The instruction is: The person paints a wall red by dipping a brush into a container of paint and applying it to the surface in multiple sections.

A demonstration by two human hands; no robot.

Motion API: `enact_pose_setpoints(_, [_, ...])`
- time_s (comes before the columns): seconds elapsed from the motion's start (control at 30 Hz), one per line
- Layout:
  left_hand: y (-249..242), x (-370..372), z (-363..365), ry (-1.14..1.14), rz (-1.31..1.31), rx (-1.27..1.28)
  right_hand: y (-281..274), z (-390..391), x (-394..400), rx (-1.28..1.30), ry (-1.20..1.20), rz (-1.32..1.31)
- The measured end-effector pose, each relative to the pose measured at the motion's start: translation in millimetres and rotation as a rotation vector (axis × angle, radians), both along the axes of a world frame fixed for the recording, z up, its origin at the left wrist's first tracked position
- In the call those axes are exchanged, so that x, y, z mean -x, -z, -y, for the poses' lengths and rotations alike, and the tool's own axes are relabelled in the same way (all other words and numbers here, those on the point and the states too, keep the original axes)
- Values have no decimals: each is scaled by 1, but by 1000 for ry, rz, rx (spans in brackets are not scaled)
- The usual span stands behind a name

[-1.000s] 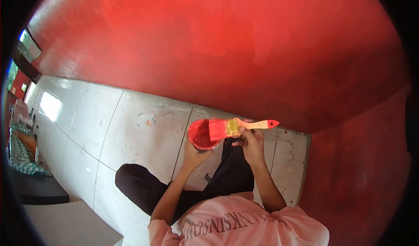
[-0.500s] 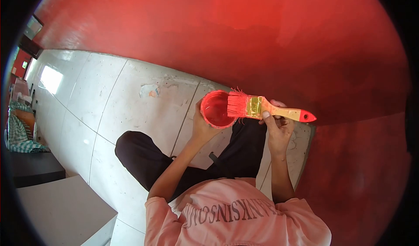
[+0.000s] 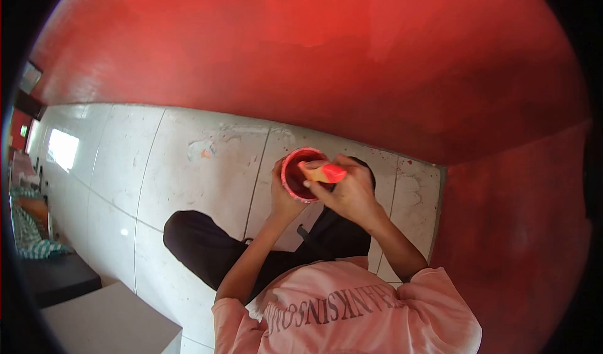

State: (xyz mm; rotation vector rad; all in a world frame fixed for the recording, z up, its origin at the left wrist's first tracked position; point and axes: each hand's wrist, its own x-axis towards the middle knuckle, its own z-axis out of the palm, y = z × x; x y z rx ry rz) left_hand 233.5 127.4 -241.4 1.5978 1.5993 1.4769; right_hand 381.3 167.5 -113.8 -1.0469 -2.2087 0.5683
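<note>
Paint cup (image 3: 300, 175) above floor (image 3: 188, 178), between left hand (image 3: 281, 198) and right hand (image 3: 348, 194); brush (image 3: 323, 173) dipped in cup; wall (image 3: 314, 52) beyond; knee (image 3: 188, 241) lower-left.

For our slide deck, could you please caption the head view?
Left hand holds a red paint cup while the right hand dips a paintbrush into it, beside a red wall.
</note>
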Motion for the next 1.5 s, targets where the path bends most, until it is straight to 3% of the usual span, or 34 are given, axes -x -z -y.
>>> enact_pose_setpoints(0.1, [-5,1,-9,129,104,15,17,-1,8,-67,47,119])
enact_pose_setpoints(0.17, [-6,-4,-7,80,122,-3,19,-2,9,-16,24,134])
enact_pose_setpoints(0.23, [-3,-1,-3,57,-57,-43,23,-2,11,1,6,59])
enact_pose_setpoints(0.33, [10,-2,-2,25,-52,5,27,-4,10,39,1,68])
enact_pose_setpoints(0.37, [8,-2,-1,20,-199,-11,27,-4,10,47,0,75])
enact_pose_setpoints(0.47, [3,-5,-3,80,-71,-7,19,2,2,136,70,47])
enact_pose_setpoints(0.5, [17,-2,-2,67,-134,21,13,5,-2,183,76,32])
enact_pose_setpoints(0.6, [8,-11,-1,48,58,42,14,10,-13,261,84,-13])
enact_pose_setpoints(0.83, [9,-15,12,27,209,30,40,22,-15,287,117,-425])
enact_pose_setpoints(1.0, [27,-3,6,51,116,-68,77,16,-16,424,74,-568])
enact_pose_setpoints(1.07, [7,-1,6,58,13,-13,91,12,-9,459,43,-993])
enact_pose_setpoints(1.17, [-6,2,15,-8,8,74,88,19,-15,822,196,-1071])
enact_pose_setpoints(1.3, [-25,8,9,52,89,105,89,8,-18,1135,118,-1304])
enact_pose_setpoints(1.5, [-65,26,2,82,55,67,70,0,-9,1219,30,-1425])
